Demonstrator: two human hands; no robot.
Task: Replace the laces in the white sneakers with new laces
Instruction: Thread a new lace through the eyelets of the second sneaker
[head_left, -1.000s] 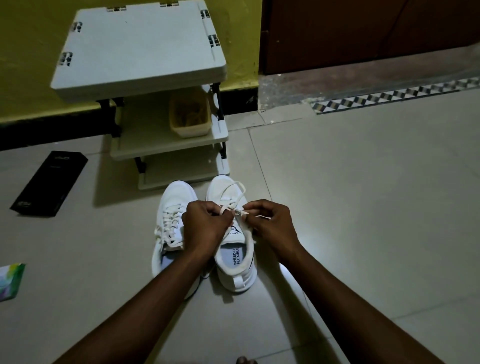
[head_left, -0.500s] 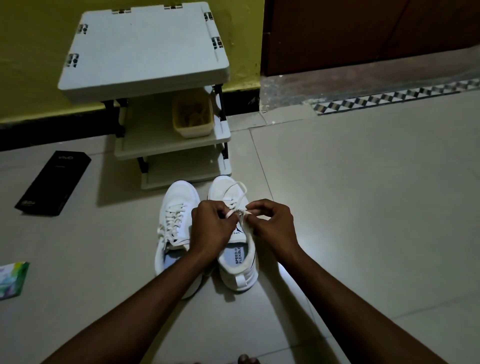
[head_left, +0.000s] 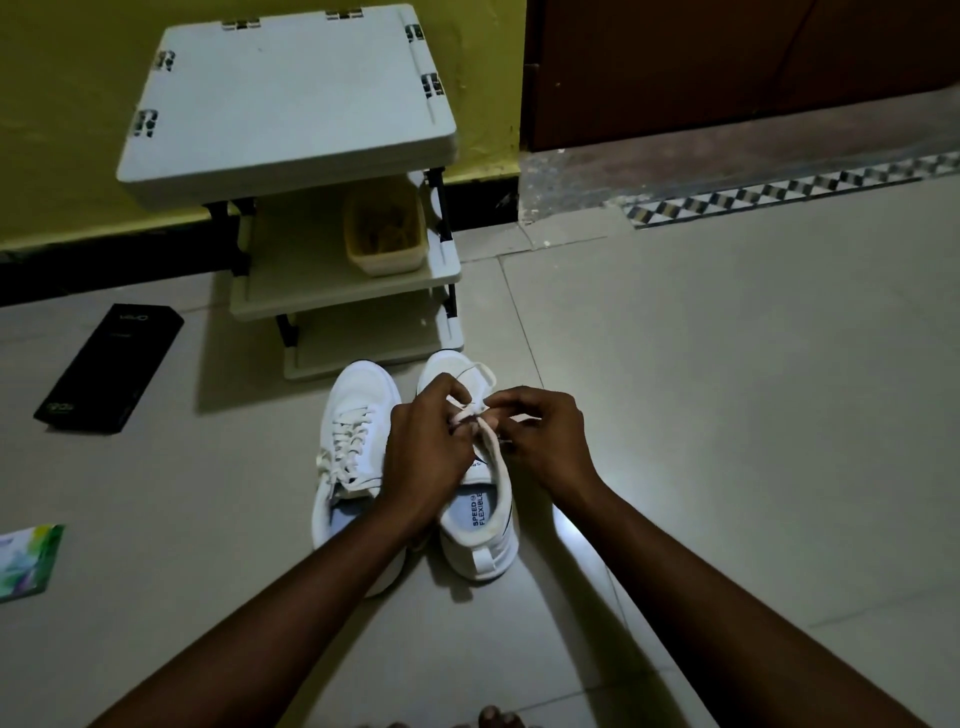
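Lacing work is under way on the worked sneaker (head_left: 480, 519), which stands on the floor just in front of the rack (head_left: 291, 93), below its right-hand corner. The lace (head_left: 470, 410) is pinched over the tongue by the fingertips of the left hand (head_left: 431, 447) and of the right hand (head_left: 545, 441). Both sets of fingers are curled tightly round it, and a loose loop rises toward the rack. Whether this lace is an old one being drawn out or a new one being fed in cannot be told.

The step is judged best done with the shoe kept flat and the strand held close to its tip, so that it can be guided cleanly through the eyelet. Slack should be taken up evenly on both sides, and twists should be flattened before each pull. A sharp tug is to be avoided, since the light shoe could be dragged along the floor.

Two sneakers are counted. The laced sneaker (head_left: 353, 415) is touching its partner, also just in front of the rack, with its lace crossed through the eyelets. Two hands are engaged and one lace is being handled. One rack of three tiers is seen, with one yellow tub (head_left: 384, 234) on its middle tier. One black box (head_left: 109, 369) lies to the rack's left, and one printed packet (head_left: 26, 561) lies farther out on that side.
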